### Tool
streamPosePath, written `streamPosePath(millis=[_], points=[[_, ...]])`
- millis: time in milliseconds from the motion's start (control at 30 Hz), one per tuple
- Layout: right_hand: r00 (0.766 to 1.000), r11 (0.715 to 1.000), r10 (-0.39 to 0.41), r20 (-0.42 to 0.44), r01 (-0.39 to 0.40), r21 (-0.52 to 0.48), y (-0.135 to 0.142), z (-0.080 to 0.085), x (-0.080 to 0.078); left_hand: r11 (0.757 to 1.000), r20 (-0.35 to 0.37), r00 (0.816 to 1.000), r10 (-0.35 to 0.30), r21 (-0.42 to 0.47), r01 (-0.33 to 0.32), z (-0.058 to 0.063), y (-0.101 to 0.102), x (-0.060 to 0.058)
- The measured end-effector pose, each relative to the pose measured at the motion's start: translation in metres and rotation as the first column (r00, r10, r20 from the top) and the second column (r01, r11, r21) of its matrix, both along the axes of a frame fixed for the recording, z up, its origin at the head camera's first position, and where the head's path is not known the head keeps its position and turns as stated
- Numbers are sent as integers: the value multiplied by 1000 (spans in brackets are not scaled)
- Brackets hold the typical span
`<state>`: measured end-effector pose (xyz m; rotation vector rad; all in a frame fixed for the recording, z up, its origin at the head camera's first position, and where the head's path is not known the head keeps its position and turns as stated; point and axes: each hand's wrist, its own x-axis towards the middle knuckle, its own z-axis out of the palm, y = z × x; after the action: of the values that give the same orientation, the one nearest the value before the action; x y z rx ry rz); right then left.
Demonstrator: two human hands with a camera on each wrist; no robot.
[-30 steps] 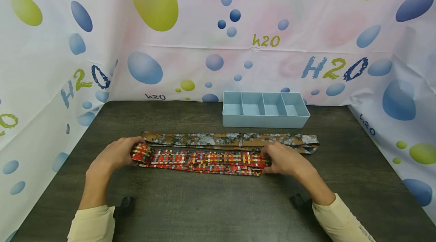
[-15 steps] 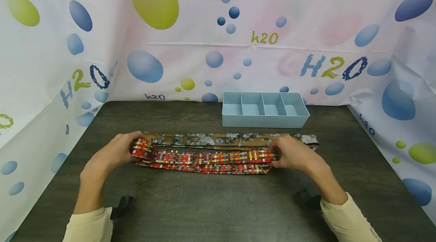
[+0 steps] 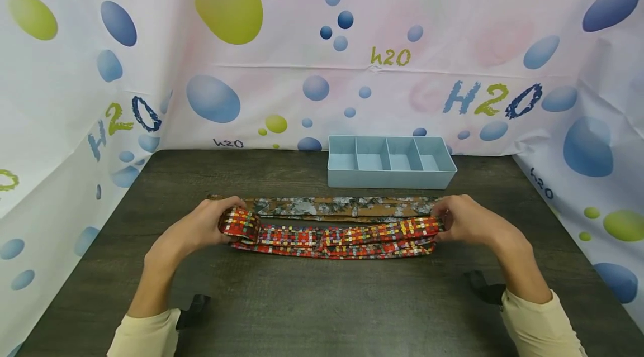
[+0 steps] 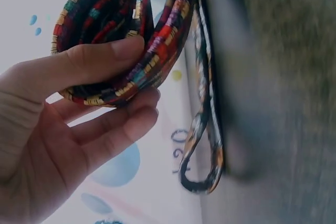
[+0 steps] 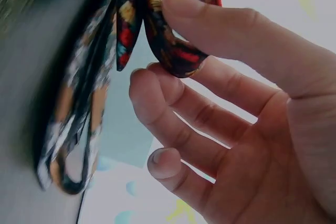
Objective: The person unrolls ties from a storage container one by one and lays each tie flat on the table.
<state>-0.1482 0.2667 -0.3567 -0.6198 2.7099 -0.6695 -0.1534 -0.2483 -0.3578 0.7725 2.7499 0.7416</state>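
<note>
A long folded strip of cloth with a red, yellow and white check [image 3: 292, 237] stretches between both hands. The left hand [image 3: 201, 223] grips its left end, where the cloth curls into a loose roll [image 4: 100, 30] seen in the left wrist view; thumb on top, fingers beneath. At the other end, the right hand [image 3: 470, 220] pinches a folded bend of the same strip [image 5: 176, 56] between thumb and fingers. Behind it lies a second folded strip, brown with a grey-white floral pattern [image 3: 322, 206], its looped ends [image 4: 202, 182] showing in the wrist views.
A pale blue tray with several compartments [image 3: 392, 179] stands at the back of the dark wooden table [image 3: 322, 301]. A white sheet printed with bubbles and lettering [image 3: 282, 5] rises behind the table and along both sides.
Both hands have shifted to the right, carrying the checked strip along with them. Its right end is now raised a little higher. The brown floral strip and the tray stay put.
</note>
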Motion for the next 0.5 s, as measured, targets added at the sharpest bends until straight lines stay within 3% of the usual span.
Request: streamPosePath(millis=[300, 500], points=[[998, 998, -51, 34, 50, 33, 21, -6, 1, 999, -22, 998, -50, -14, 50, -7, 18, -3], [998, 998, -38, 51, 36, 49, 24, -14, -2, 997, -25, 997, -67, -37, 66, -14, 25, -5]])
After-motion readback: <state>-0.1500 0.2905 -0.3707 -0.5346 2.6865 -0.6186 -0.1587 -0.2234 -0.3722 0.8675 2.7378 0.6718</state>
